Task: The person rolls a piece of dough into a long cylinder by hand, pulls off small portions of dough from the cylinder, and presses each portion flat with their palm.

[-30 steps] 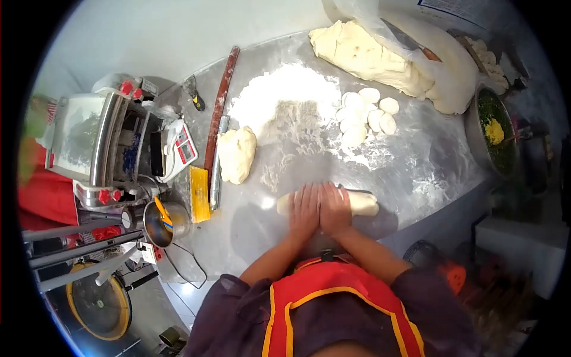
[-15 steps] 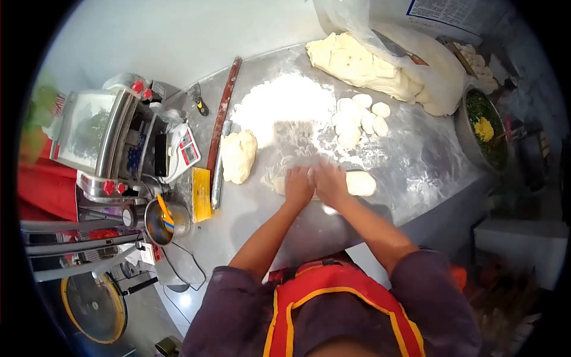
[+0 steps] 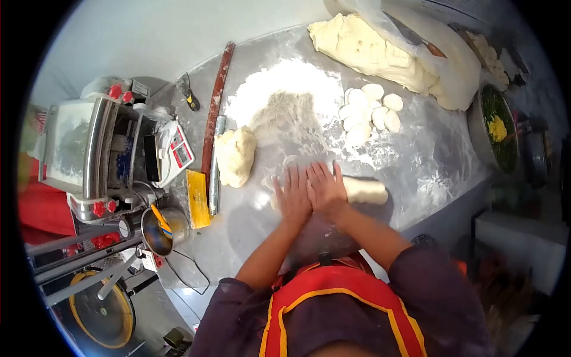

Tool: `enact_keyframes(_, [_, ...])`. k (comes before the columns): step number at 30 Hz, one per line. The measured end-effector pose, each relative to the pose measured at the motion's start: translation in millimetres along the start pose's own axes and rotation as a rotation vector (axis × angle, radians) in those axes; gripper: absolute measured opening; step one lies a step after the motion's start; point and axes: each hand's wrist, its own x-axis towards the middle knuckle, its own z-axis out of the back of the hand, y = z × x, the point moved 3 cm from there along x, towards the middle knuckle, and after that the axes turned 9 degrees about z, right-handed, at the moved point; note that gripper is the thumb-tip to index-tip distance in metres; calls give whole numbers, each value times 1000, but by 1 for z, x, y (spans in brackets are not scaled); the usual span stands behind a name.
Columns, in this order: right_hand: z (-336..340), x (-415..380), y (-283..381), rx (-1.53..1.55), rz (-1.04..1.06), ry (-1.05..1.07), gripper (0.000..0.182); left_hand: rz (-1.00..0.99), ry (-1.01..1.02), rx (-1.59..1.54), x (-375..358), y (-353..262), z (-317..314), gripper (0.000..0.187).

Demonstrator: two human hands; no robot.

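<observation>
Under my two palms lies a roll of dough (image 3: 366, 191), its right end sticking out past my right hand. My left hand (image 3: 292, 195) rests flat on it with fingers stretched out, covering most of its left part. Beside it, almost touching, my right hand (image 3: 326, 187) presses flat on the dough, fingers also extended. To the left sits a rough lump of dough (image 3: 235, 157). Beyond my hands, white flour (image 3: 285, 89) is spread over the metal table (image 3: 250, 238). Several small round dough pieces (image 3: 372, 110) are clustered right of the flour.
A big dough mass (image 3: 369, 50) lies at the back, partly under plastic. At right stands a bowl of green filling (image 3: 496, 119). Left are a red rolling pin (image 3: 219, 101), metal rod (image 3: 219, 172), yellow scraper (image 3: 198, 199), scale (image 3: 178, 154), metal pot (image 3: 157, 232) and a roller machine (image 3: 89, 149).
My hands have gone from bunched close together to flatter, with fingers spread out along the dough. The dough's right end reaches further right in view. The camera view has shifted slightly.
</observation>
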Motion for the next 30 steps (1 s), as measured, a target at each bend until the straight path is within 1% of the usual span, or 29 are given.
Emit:
enact_keyframes(2, [-1,24,-12,-61,-36,32,53,12,-45,-23,27,-2,4,51])
enact_keyframes(5, [-5,50,-27,-216,-111,4,50,6,-176,-10,65,-4,6,49])
enact_keyframes(6, [-1,53,-28,-214,-147,-35,49,4,-221,7,65,-1,7,48])
enact_keyframes(9, [1,26,-7,-162,-366,-43,47,-66,98,-306,53,6,2,43])
enact_keyframes(10, [24,13,7,-23,-269,304,49,-186,242,-459,41,3,14,37])
enact_keyframes(12, [73,-11,30,225,-199,508,45,-190,99,-425,-5,-11,54,35])
enact_keyframes(14, [79,-53,31,165,-204,216,48,-181,319,-359,-37,-28,68,40])
enact_keyframes(15, [76,-78,32,138,-210,82,50,-243,175,-303,-54,-35,59,42])
enact_keyframes(17, [55,-113,20,-14,-143,-82,52,-354,-123,-195,-77,-45,22,46])
enact_keyframes(18, [57,-113,17,-89,-109,-165,53,-312,-46,-207,-76,-47,15,51])
enact_keyframes(21, [42,-90,-8,-130,-161,-126,59,-245,-50,-125,-42,-48,-6,51])
enact_keyframes(22, [36,-77,-21,-108,-204,-83,58,-207,-28,-104,-24,-52,-9,51])
enact_keyframes(25, [35,-41,-56,-178,-230,-16,63,-108,15,-47,22,-68,-12,51])
enact_keyframes(27, [34,-23,-75,-141,-286,0,63,-60,-5,-16,46,-78,-9,50])
enact_keyframes(29, [39,-10,-88,-104,-353,40,63,-55,-83,-1,67,-81,-19,49])
enact_keyframes(30, [39,-7,-91,-83,-388,21,61,-51,-122,6,68,-80,-17,48])
